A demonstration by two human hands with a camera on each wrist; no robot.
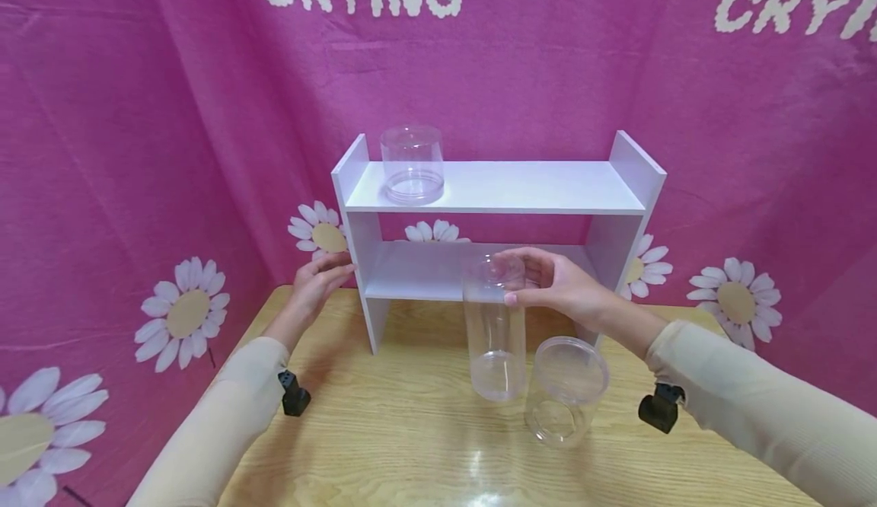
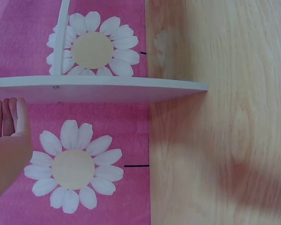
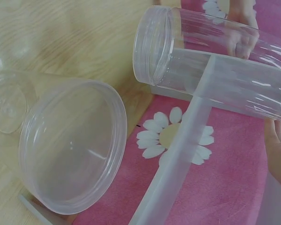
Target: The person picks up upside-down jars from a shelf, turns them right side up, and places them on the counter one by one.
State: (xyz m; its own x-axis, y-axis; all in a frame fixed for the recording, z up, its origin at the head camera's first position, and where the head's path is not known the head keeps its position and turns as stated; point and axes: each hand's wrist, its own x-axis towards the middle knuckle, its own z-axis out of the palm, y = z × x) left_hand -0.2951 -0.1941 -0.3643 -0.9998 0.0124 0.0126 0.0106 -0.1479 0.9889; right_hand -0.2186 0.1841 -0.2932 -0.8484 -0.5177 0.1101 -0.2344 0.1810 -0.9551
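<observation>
My right hand (image 1: 558, 286) grips a tall clear plastic jar (image 1: 496, 339) near its upper end, in front of the shelf. The jar is upright; in the right wrist view its ringed, lid-like end (image 3: 152, 44) points down toward the table. Whether it touches the tabletop I cannot tell. My left hand (image 1: 318, 286) rests its nearly straight fingers against the outside of the left panel of the white two-tier shelf (image 1: 493, 210). In the left wrist view, those fingers (image 2: 22, 117) lie beside that panel.
A wider clear jar (image 1: 565, 393) stands on the wooden table (image 1: 411, 431), just right of the tall one. On the upper tier's left end sits a short clear jar (image 1: 412, 164). Pink cloth (image 1: 548, 58) with daisies hangs behind and beside the shelf.
</observation>
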